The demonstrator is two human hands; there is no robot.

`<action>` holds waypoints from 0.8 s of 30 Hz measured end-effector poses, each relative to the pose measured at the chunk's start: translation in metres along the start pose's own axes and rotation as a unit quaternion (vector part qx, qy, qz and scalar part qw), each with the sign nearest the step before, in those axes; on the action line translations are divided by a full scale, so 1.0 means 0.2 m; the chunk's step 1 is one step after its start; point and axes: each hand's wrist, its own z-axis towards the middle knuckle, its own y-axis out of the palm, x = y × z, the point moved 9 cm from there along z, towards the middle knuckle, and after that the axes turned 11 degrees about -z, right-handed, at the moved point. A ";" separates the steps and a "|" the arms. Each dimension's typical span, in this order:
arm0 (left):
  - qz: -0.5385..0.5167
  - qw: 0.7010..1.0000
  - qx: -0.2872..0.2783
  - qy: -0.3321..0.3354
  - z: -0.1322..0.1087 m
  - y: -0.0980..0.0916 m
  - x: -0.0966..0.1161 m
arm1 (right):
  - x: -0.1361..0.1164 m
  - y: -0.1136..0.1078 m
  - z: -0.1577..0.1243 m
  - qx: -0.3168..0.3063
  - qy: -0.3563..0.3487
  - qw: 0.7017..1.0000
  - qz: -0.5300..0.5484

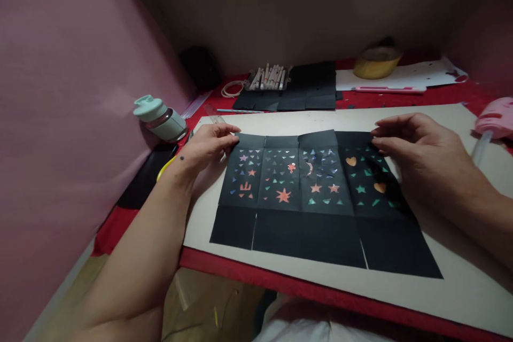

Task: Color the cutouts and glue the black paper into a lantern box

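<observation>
A creased sheet of black paper (pixel 308 235) lies spread over a white board, with slits cut into its near and far flaps. Stars, hearts, a crescent and several small triangles in shiny colours fill its four panels. My left hand (pixel 212 144) pinches the sheet's far left corner between thumb and fingers. At the far right corner, my right hand (pixel 417 144) grips the paper the same way. The far edge is raised slightly between them, while the near flap rests on the white board (pixel 460 235).
Behind the board are a box of markers (pixel 270 77), black paper (pixel 312 88), a pink pen (pixel 390 89) and a yellow tape roll (pixel 377 62). A mint bottle (pixel 162 117) stands left by the pink wall. A pink object (pixel 497 116) sits at right.
</observation>
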 end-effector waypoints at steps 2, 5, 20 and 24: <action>-0.022 1.000 -0.017 -0.002 0.00 0.01 -0.01 | 0.01 0.00 0.00 -0.002 0.009 1.000 0.014; -0.050 0.998 -0.033 -0.003 0.01 0.01 -0.03 | 0.02 0.00 0.01 -0.002 0.021 1.000 0.021; -0.124 0.991 -0.045 0.010 0.00 0.03 -0.01 | -0.05 -0.06 -0.04 0.034 0.069 0.988 -0.135; -0.123 0.992 -0.040 0.010 0.01 0.02 -0.01 | -0.07 -0.07 -0.04 0.042 0.082 0.987 -0.131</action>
